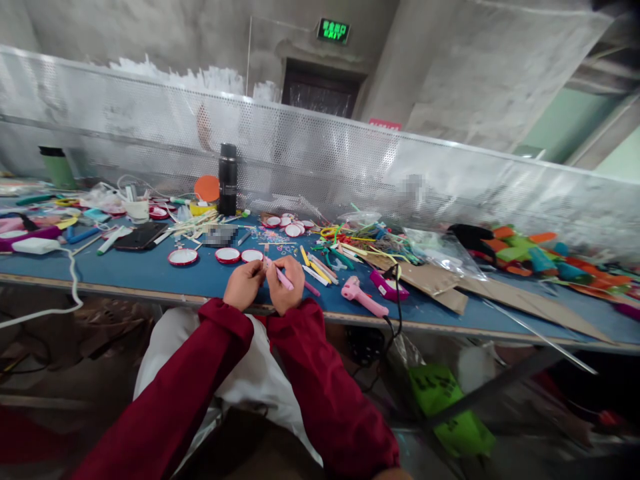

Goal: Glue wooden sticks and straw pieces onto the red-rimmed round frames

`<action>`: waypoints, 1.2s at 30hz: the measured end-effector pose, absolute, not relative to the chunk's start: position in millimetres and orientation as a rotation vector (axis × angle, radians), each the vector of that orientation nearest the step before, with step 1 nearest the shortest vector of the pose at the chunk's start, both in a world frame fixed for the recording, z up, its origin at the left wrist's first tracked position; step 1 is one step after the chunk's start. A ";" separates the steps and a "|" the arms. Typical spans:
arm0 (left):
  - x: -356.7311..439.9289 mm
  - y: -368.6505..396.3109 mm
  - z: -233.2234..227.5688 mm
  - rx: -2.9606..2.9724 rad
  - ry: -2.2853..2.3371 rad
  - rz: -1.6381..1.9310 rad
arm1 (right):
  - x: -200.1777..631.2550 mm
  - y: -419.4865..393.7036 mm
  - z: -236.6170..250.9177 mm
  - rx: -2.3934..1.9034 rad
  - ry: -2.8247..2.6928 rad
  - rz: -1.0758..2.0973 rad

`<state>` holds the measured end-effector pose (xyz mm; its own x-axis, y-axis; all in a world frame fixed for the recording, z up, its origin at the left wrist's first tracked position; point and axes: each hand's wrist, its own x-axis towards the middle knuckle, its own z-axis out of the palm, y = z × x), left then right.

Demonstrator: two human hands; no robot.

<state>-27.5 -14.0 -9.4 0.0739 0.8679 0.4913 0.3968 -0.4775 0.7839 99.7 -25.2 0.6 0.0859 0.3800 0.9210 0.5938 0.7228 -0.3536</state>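
Grip: both hands [265, 283], one pink stick [281, 277].

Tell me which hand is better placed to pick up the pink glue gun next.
Right, probably. The right hand is nearer the pink glue gun, which lies to its right on the table. But it holds a pink stick; the left hand sits farther away.

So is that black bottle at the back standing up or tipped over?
Upright. The bottle stands straight on the blue table, cap on top, before the perforated screen.
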 end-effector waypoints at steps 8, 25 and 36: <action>-26.9 -15.1 -7.9 1.912 1.268 1.386 | 100.0 -25.1 0.4 -0.846 -1.514 -0.197; -26.5 -15.8 -7.9 1.926 1.275 1.376 | 99.8 -26.1 0.7 -0.846 -1.522 -0.201; -26.9 -14.7 -8.4 1.931 1.286 1.365 | 100.3 -25.1 0.4 -0.856 -1.515 -0.208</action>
<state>-26.9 -14.7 -8.4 0.0777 0.8718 0.4837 0.4306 -0.4669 0.7724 100.3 -25.1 0.4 0.1010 0.3820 0.9186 0.6154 0.7015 -0.3594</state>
